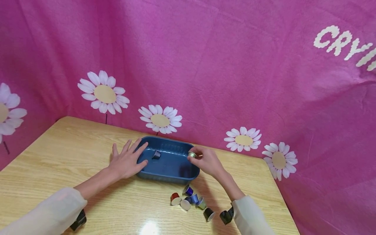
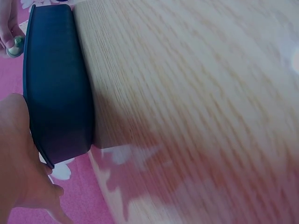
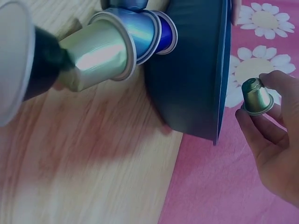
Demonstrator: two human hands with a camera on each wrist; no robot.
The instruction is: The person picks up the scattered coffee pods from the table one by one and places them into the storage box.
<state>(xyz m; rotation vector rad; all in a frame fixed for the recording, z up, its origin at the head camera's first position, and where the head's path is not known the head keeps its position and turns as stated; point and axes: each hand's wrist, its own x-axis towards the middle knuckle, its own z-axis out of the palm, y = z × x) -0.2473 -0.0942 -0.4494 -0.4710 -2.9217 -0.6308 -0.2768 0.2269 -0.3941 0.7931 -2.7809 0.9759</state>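
My right hand pinches a green-gold coffee capsule between thumb and fingertips, over the right end of a dark blue tub. In the right wrist view the capsule's wide rim faces down. A dark purple-grey capsule lies inside the tub toward its left side. With fingers spread, my left hand rests on the tub's left rim, its thumb reaching over the near corner.
In front of the tub lie several loose capsules, among them a red one, a dark blue one, a pale green one and a black one. A pink flowered cloth hangs behind the wooden table.
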